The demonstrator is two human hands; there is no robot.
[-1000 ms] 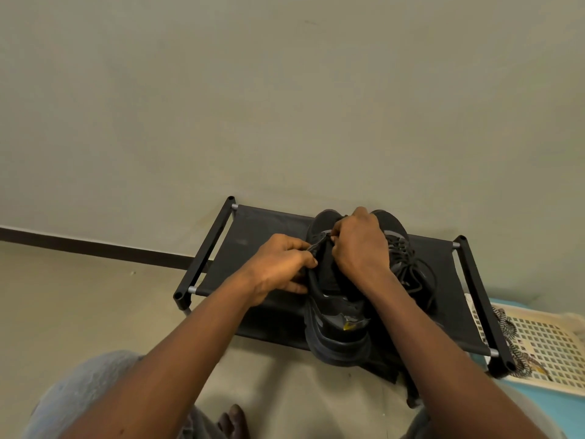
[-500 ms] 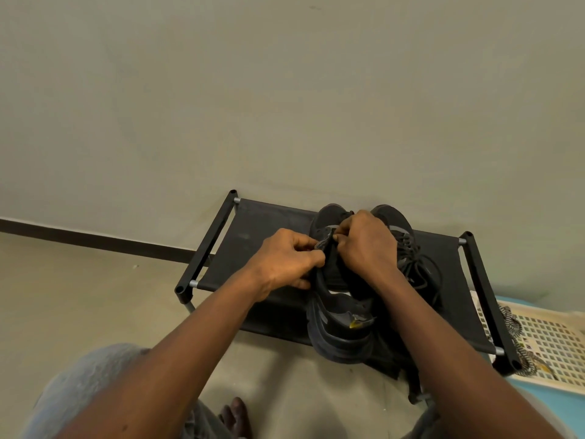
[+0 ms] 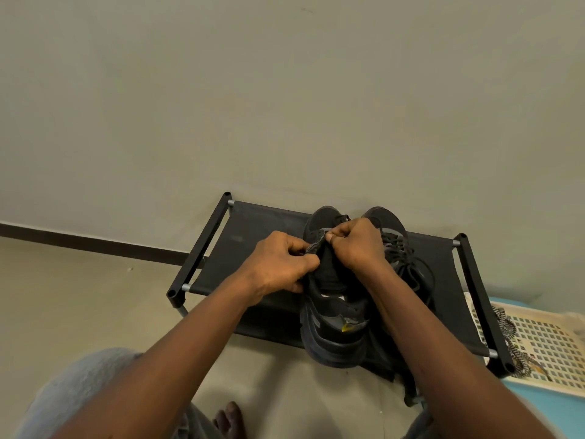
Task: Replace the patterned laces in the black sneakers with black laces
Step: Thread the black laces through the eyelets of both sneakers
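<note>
Two black sneakers stand side by side on a low black fabric rack [image 3: 259, 229], toes toward the wall. The left sneaker [image 3: 332, 337] has its heel toward me. My left hand [image 3: 281, 264] pinches its left upper edge with curled fingers. My right hand [image 3: 357, 242] grips the lace area over its tongue with curled fingers; what lies inside the fist is hidden. The right sneaker [image 3: 392, 245] carries black laces that hang loose over its side. Patterned black-and-white laces [image 3: 506, 331] lie on a white tray at the right.
The white perforated tray [image 3: 544, 346] rests on a blue surface [image 3: 538, 413] at the right, just past the rack's right frame bar [image 3: 478, 296]. A plain wall rises behind the rack. Bare floor lies to the left. My knees and a foot [image 3: 229, 419] are at the bottom.
Both hands have shifted slightly toward the toe of the left sneaker and drawn closer together over its tongue. The sneakers and rack stay in place.
</note>
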